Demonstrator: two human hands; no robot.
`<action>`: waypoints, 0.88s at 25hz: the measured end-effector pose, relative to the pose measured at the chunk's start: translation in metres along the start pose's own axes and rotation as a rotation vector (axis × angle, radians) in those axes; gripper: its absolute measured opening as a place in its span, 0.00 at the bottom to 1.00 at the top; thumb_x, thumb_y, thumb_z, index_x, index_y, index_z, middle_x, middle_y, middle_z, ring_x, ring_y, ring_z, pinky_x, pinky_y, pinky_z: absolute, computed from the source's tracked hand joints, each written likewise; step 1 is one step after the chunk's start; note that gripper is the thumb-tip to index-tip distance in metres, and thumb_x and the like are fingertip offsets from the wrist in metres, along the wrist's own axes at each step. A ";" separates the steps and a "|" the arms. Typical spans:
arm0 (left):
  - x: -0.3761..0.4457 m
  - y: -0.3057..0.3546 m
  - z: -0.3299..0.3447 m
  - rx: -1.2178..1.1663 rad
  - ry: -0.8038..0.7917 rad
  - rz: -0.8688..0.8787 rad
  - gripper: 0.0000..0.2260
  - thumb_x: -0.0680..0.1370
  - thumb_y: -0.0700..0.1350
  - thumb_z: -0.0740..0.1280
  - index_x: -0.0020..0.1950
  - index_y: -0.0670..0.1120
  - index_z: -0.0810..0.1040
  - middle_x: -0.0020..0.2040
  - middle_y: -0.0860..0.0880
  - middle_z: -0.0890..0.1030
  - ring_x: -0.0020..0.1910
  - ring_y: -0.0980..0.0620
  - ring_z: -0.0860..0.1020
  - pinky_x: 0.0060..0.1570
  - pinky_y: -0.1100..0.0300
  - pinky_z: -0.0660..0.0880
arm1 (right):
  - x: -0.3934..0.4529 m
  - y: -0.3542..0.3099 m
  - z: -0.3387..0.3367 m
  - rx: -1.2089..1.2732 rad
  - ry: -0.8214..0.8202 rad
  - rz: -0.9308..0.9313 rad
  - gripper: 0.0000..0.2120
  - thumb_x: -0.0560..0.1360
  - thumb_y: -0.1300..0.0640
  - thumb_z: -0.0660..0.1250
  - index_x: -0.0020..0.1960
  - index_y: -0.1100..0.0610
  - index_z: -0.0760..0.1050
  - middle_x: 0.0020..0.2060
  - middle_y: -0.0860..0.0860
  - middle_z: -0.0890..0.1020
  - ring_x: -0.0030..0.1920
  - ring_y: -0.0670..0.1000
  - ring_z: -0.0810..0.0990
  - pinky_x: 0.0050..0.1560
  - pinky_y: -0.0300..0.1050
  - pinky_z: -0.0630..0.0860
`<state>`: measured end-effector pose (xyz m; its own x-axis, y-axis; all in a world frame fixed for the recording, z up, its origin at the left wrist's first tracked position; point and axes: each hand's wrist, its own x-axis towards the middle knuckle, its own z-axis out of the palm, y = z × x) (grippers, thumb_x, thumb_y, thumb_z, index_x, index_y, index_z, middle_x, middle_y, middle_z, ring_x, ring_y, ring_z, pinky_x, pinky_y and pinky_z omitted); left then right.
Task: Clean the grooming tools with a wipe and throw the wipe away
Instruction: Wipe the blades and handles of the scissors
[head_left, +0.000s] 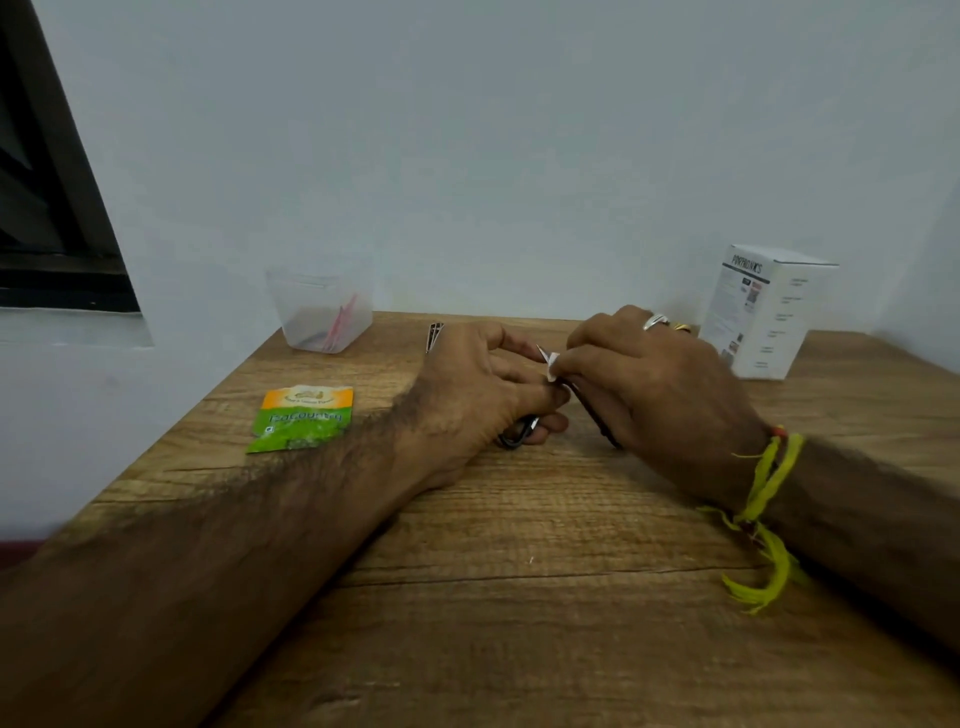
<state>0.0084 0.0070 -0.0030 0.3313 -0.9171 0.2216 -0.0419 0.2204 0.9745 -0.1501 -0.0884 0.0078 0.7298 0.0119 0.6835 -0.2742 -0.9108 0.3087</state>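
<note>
My left hand grips a small pair of dark scissors by the finger loops, low over the wooden table. My right hand pinches a small white wipe around the scissor blades, between the two hands. The blades are mostly hidden by the wipe and fingers; a dark handle part shows under my right palm. Another metal grooming tool lies on the table just behind my left hand.
A torn green and orange wipe sachet lies left of my left forearm. A clear plastic cup holding scraps stands at the back left by the wall. A white carton stands at the back right.
</note>
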 end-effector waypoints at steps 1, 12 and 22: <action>0.000 -0.001 -0.001 0.002 0.001 0.002 0.16 0.70 0.29 0.76 0.54 0.35 0.75 0.39 0.37 0.86 0.34 0.41 0.86 0.31 0.55 0.80 | 0.000 0.001 -0.001 -0.016 0.004 -0.018 0.06 0.78 0.62 0.67 0.49 0.59 0.82 0.45 0.55 0.82 0.43 0.60 0.79 0.39 0.56 0.77; 0.002 -0.001 -0.003 -0.034 0.022 -0.008 0.14 0.72 0.29 0.74 0.53 0.38 0.75 0.43 0.39 0.86 0.39 0.39 0.86 0.31 0.57 0.79 | -0.007 0.009 0.003 0.143 0.092 0.081 0.04 0.78 0.59 0.69 0.50 0.58 0.82 0.47 0.52 0.81 0.46 0.55 0.79 0.43 0.54 0.77; 0.003 -0.002 -0.003 -0.021 0.046 -0.030 0.10 0.77 0.30 0.70 0.56 0.37 0.75 0.45 0.41 0.87 0.39 0.40 0.87 0.33 0.54 0.83 | -0.005 0.001 0.001 -0.011 -0.023 -0.038 0.03 0.75 0.61 0.70 0.47 0.58 0.83 0.45 0.54 0.83 0.44 0.59 0.80 0.40 0.55 0.77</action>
<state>0.0126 0.0047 -0.0041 0.3752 -0.9072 0.1903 -0.0116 0.2007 0.9796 -0.1538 -0.0898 0.0039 0.7539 0.0374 0.6559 -0.2527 -0.9051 0.3420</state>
